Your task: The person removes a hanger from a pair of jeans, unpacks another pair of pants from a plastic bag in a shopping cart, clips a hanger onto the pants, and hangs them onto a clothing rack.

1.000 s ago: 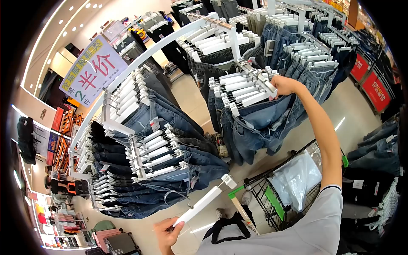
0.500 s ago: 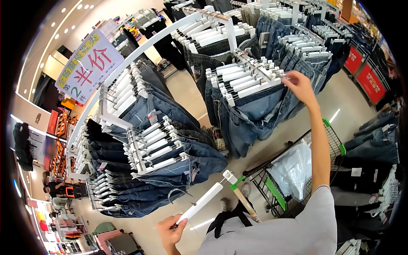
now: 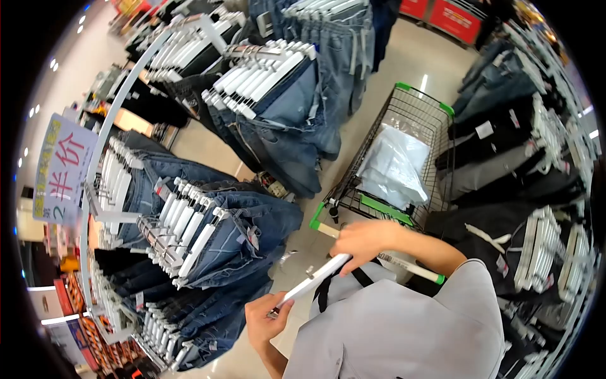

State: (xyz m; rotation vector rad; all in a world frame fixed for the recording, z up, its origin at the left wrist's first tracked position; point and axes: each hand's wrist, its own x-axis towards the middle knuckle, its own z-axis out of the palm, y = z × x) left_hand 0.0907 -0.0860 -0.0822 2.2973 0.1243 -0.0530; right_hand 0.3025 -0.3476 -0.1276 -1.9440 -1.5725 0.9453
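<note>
L hand (image 3: 265,319): closed round the hanger's lower-L end, thumb pressed to the bar.
R hand (image 3: 361,243): closed on the opp. end; fingertips partly hidden, so exact pinch can't be told.
Hanger (image 3: 323,271): held betw. both hands, in front of the shirt (image 3: 404,322); white bar, no garment seen on it. Long axis run diag., from L hand up & out to R hand; one end gripped per hand, so neither is nearer. Hook (image 3: 309,271) seen approx. mid-bar.
Handle (image 3: 413,268): crossed by R forearm in view; hanger's R end seen near its L part, height gap can't be told.
Cart (image 3: 446,108): parked beyond R arm, green corners at far edge.
Bag (image 3: 392,164): laid in cart, nearer the handle edge than the far edge; clear/white plastic, contents can't be told.
Jeans (image 3: 233,215): hung on L rack (image 3: 158,243), apart from L hand, beyond the hanger's L end.
Trousers (image 3: 467,158): hung along R side, past cart's R edge.
Sign (image 3: 66,170): fixed by rack's far-L edge, "2" & red characters shown.
</note>
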